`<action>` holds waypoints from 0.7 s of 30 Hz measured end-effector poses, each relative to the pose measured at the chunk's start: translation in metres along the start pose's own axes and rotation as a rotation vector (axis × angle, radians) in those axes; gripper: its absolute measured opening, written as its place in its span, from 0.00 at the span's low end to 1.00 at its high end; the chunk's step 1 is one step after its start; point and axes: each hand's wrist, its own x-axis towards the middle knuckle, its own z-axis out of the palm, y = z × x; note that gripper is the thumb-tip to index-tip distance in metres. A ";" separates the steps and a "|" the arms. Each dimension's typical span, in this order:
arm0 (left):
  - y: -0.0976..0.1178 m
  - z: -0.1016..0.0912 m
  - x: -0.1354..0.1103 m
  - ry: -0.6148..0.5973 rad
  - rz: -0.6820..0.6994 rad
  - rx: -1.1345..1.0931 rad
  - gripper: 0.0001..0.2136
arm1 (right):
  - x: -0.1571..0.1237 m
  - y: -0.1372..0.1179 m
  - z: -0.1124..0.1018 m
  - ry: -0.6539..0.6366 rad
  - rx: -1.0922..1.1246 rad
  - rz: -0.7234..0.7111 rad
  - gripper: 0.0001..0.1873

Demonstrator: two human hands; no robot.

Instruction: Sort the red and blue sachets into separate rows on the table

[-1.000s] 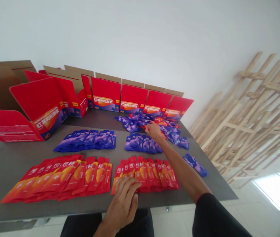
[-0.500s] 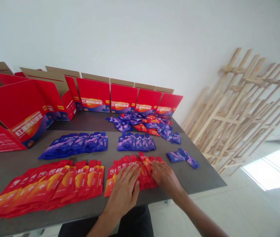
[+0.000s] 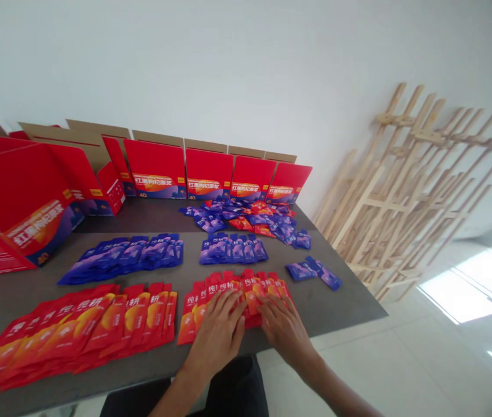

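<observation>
1. We read "红黑枸杞原浆" on the boxes (image 3: 209, 174), "纯耕" on the red pouches (image 3: 251, 288).
2. These lie on the desk (image 3: 337, 313) under our left hand (image 3: 219, 330), fingers released.
3. Our right hand (image 3: 288, 333) touches them; whether grasping, we cannot tell.

Sachets (image 3: 158, 313) on the table (image 3: 337, 310) before boxes (image 3: 208, 174), easels (image 3: 384, 204) at right.

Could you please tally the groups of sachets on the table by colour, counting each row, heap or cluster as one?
Red rows: 2
Blue rows: 2
Mixed red and blue heap: 1
Small blue cluster at the right: 1
Total: 6 groups
</observation>
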 end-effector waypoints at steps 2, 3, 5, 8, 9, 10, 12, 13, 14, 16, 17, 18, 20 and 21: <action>0.000 0.000 0.000 -0.003 0.001 -0.004 0.18 | 0.001 0.001 -0.003 -0.002 0.019 0.014 0.13; 0.001 -0.001 0.000 -0.006 0.002 -0.003 0.18 | 0.001 0.001 -0.004 -0.003 0.032 0.021 0.13; 0.001 -0.001 0.000 -0.008 0.005 0.000 0.18 | 0.004 0.002 -0.007 -0.009 0.058 0.039 0.13; 0.001 -0.003 0.000 0.004 0.012 0.001 0.18 | 0.009 0.004 -0.012 -0.019 0.099 0.057 0.14; 0.001 -0.003 0.000 0.013 0.016 0.000 0.18 | 0.010 0.006 -0.015 -0.023 0.120 0.059 0.13; 0.001 -0.004 0.000 0.023 0.021 0.000 0.18 | 0.011 0.008 -0.017 -0.029 0.144 0.059 0.13; 0.002 -0.006 -0.001 0.049 0.032 -0.002 0.17 | 0.015 0.017 -0.021 -0.049 0.197 0.054 0.12; 0.003 -0.007 -0.002 0.062 0.040 -0.006 0.18 | 0.019 0.024 -0.022 -0.057 0.219 0.055 0.12; 0.004 -0.009 -0.003 0.075 0.050 -0.015 0.18 | 0.024 0.033 -0.021 -0.060 0.238 0.058 0.12; 0.005 -0.011 -0.008 0.099 0.090 -0.045 0.18 | 0.043 0.056 -0.014 -0.038 0.277 0.080 0.11; 0.006 -0.012 -0.012 0.111 0.114 -0.063 0.18 | 0.057 0.069 -0.007 -0.022 0.292 0.099 0.12; 0.006 -0.012 -0.016 0.127 0.138 -0.080 0.19 | 0.075 0.083 0.001 0.000 0.306 0.124 0.12; 0.006 -0.012 -0.023 0.165 0.177 -0.102 0.19 | 0.117 0.108 0.023 -0.029 0.283 0.183 0.14; 0.005 -0.011 -0.027 0.185 0.187 -0.105 0.19 | 0.139 0.118 0.035 -0.084 0.229 0.205 0.16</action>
